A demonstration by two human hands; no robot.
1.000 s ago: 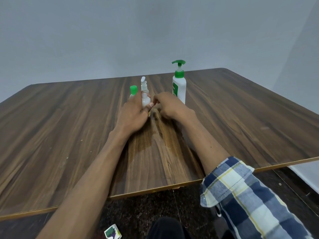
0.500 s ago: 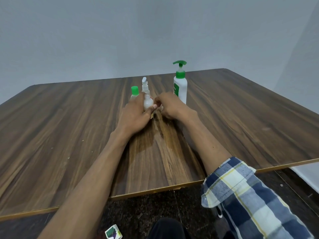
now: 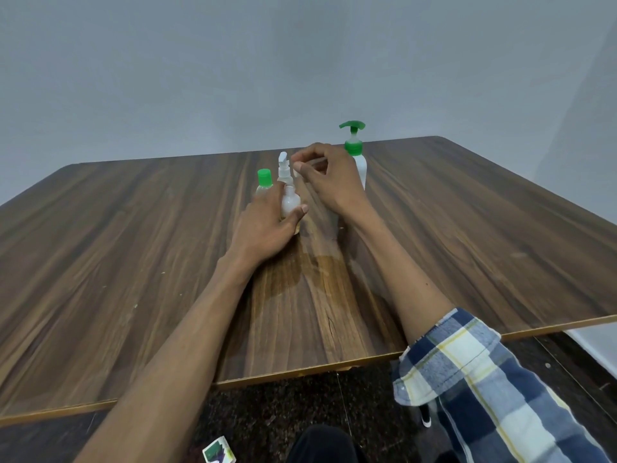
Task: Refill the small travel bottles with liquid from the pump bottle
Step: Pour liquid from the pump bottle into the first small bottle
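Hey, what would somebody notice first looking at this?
Two bare hands meeting mid-table: the left hand grips a small clear bottle, the right hand lifted above it, pinching something pale. Behind stands a white pump bottle with a green top, and a green-capped bottle at left.

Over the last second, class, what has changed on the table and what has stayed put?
The right hand has lifted away from the small bottle, pinching something small and pale, probably its cap. The left hand still grips that bottle. The pump bottle, spray bottle and green-capped bottle have not moved.
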